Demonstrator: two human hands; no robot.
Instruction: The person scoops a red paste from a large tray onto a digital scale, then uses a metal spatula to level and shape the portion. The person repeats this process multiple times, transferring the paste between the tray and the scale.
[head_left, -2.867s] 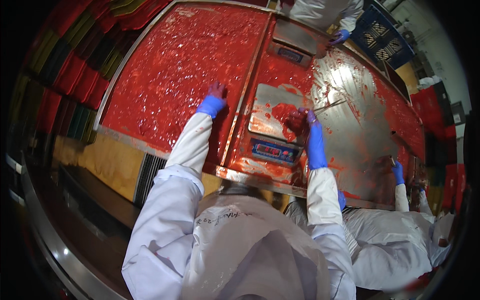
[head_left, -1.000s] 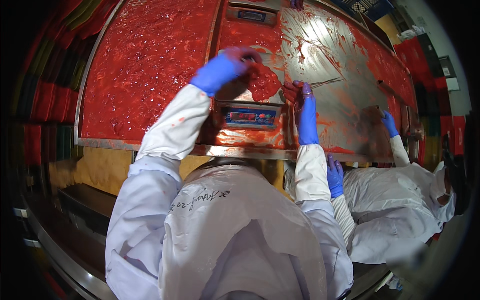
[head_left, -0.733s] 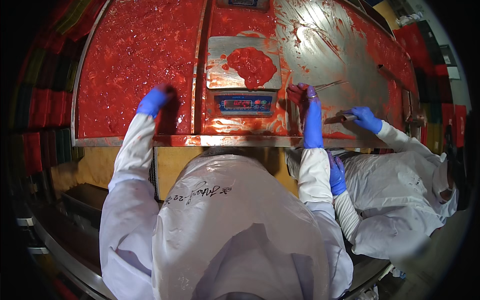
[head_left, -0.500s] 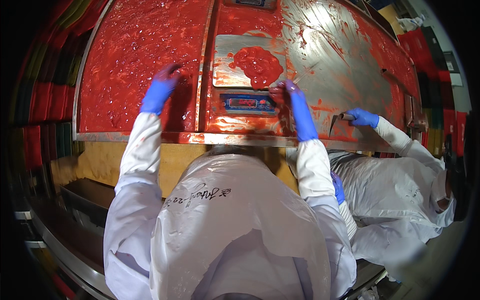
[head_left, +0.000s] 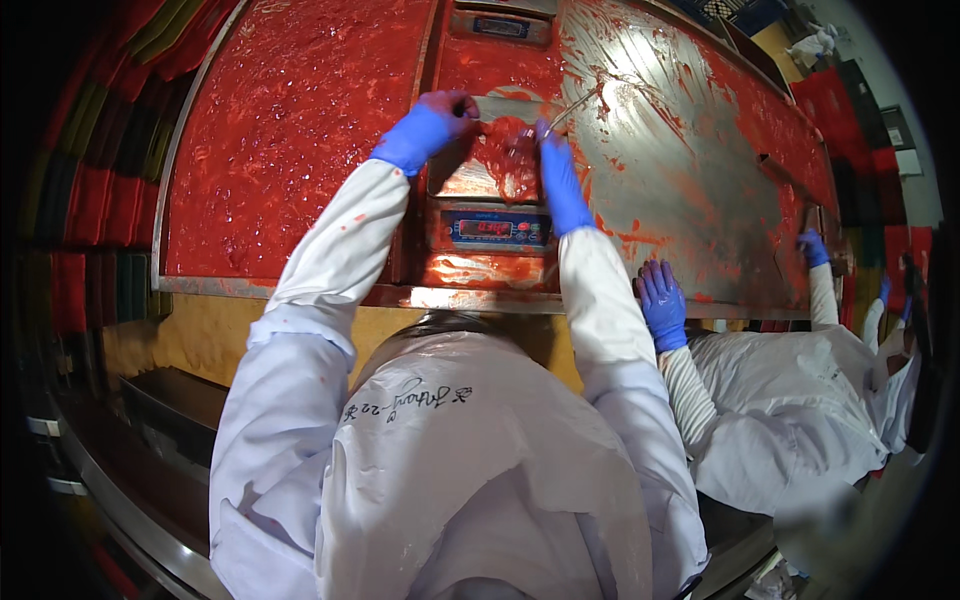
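Observation:
A soft, wet red mass (head_left: pixel 508 170) lies on the steel plate of a digital scale (head_left: pixel 492 229), in front of me. My left hand (head_left: pixel 425 130), in a blue glove stained red, is over the plate's left edge. Its fingers are curled by the mass; what they hold, if anything, is hidden. My right hand (head_left: pixel 562 185), gloved too, is at the mass's right side with its fingers closed round a thin metal tool (head_left: pixel 578 106). The tool sticks out to the upper right, and its kind is unclear. The fingertips are partly blurred.
A wide metal tray (head_left: pixel 290 150) of red wet material spreads at left. Another scale (head_left: pixel 500 27) stands farther back. Red-smeared steel table (head_left: pixel 690 190) extends right, where a co-worker's gloved hand (head_left: pixel 663 305) is near the edge. Stacked coloured trays (head_left: pixel 88 205) line the far left.
My left hand has moved right from above the red tray to the scale. My right hand has moved left and away from me onto the mass. The co-worker's hands have shifted.

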